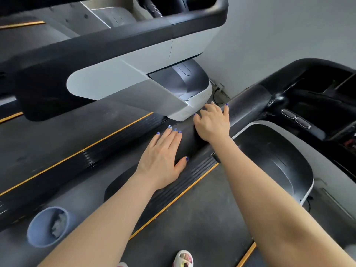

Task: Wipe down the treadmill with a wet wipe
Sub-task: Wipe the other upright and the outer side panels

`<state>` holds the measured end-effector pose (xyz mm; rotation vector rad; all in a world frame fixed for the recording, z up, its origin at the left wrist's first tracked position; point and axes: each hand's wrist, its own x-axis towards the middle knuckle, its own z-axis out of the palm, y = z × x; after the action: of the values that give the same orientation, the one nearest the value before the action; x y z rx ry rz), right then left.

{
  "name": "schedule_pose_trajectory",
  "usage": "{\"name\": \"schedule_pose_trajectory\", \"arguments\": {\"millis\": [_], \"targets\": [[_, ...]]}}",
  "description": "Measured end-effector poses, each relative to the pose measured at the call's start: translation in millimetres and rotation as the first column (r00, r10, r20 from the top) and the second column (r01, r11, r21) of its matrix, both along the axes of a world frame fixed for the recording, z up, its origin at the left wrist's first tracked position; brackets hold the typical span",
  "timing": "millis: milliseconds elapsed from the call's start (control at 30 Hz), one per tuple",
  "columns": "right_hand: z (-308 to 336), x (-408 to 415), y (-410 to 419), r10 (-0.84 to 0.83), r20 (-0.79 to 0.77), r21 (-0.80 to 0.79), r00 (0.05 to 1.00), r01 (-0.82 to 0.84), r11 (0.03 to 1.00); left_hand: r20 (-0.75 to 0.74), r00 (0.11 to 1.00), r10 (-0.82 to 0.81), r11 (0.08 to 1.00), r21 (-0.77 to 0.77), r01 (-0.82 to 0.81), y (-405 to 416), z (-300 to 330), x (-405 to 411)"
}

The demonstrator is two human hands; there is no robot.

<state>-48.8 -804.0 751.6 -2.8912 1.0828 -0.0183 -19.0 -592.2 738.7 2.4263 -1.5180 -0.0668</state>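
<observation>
Handrail (248, 105): black padded bar of the treadmill, run diagonally between two belts.
Wipe: hidden; cannot be told.
Right hand (212, 124): laid on the handrail, fingers spread.
Left hand (163, 158): pressed flat on the handrail, nothing gripped.
Cup (48, 226): grey, crumpled tissue inside.

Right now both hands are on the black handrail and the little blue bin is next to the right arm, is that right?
Almost. The head view shows the left hand and right hand on the black handrail, but the blue bin sits beside the left arm, not the right.
</observation>
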Motion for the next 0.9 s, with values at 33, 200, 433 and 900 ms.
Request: {"name": "schedule_pose_trajectory", "arguments": {"millis": [33, 200, 433, 900], "targets": [[-1, -3, 4, -0.012, 0.022, -0.006, 1.0, 0.013, 1.0, 0.007, 1.0, -0.022, 1.0, -0.006, 0.022, 8, 0, 1], [-8, -32, 50, -0.072, 0.248, 0.022, 0.966, 0.069, 0.997, 0.062, 0.993, -0.096, 0.995, -0.026, 0.098, 70, -8, 1], [-22, -77, 124, -0.059, 0.219, 0.132, 0.974, 0.03, 0.991, 0.127, 0.988, -0.091, 0.995, -0.038, 0.096, 91, -23, -2], [-7, -6, 65, -0.095, 0.096, -0.04, 0.991, 0.1, 0.994, 0.16, 0.983, -0.096, 0.988, -0.105, 0.113, 92, -28, -1]]}}
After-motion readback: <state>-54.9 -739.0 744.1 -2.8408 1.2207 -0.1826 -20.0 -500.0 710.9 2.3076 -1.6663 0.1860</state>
